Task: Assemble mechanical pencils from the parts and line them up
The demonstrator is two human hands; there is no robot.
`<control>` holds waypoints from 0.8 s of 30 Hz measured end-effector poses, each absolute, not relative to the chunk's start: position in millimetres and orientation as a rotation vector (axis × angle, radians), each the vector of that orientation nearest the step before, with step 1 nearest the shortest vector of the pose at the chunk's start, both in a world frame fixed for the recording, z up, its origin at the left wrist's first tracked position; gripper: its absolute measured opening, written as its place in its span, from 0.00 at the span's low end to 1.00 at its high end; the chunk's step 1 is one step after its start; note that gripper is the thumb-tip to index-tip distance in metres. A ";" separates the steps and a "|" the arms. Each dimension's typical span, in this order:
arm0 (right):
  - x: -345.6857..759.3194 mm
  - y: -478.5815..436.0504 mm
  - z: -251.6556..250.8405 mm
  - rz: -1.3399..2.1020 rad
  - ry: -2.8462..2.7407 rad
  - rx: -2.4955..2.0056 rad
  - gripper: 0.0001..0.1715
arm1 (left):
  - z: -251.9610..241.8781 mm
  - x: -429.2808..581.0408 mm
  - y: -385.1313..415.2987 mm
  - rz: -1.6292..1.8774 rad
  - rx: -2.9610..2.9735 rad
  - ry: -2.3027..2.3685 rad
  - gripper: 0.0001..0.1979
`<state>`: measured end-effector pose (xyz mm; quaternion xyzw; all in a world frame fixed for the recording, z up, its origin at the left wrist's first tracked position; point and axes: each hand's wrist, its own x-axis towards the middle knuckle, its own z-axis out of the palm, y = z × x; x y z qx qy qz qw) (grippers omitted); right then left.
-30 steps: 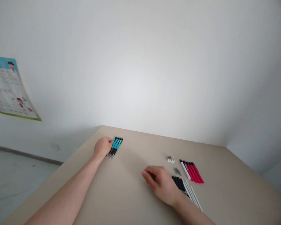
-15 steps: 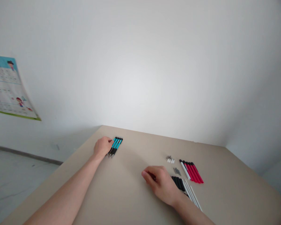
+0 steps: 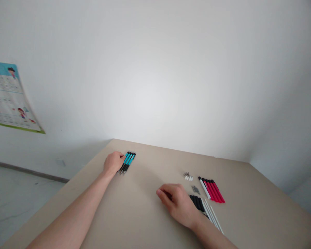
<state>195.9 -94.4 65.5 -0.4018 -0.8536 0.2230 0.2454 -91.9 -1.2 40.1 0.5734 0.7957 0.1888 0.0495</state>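
At the far left of the table, my left hand is closed, its fingertips at the outermost pen of a row of blue-and-black ballpoint pens. That hand partly covers this pen, and its exact grip is hidden. My right hand rests on the table with curled fingers, thumb against forefinger, and nothing visible in it. Black grip sleeves and thin white refills lie beside and partly behind it. Just beyond are small grey metal pieces, perhaps springs.
Red pen barrels and one white barrel with black ends lie in a row at right. Small white-and-metal parts sit left of them. The beige table meets a white wall; a poster hangs at left.
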 end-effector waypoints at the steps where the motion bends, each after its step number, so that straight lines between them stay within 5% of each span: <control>1: 196.0 -94.8 65.9 0.610 -2.331 -1.095 0.21 | 40.4 -91.8 -1.4 0.575 1.750 2.421 0.13; 13: 203.3 -85.9 64.8 0.548 -2.267 -1.155 0.18 | 41.5 -91.1 -2.2 0.574 1.755 2.413 0.12; 24: 235.7 -58.7 69.5 0.090 -2.022 -1.599 0.18 | 43.6 -85.9 -2.1 0.626 1.845 2.414 0.15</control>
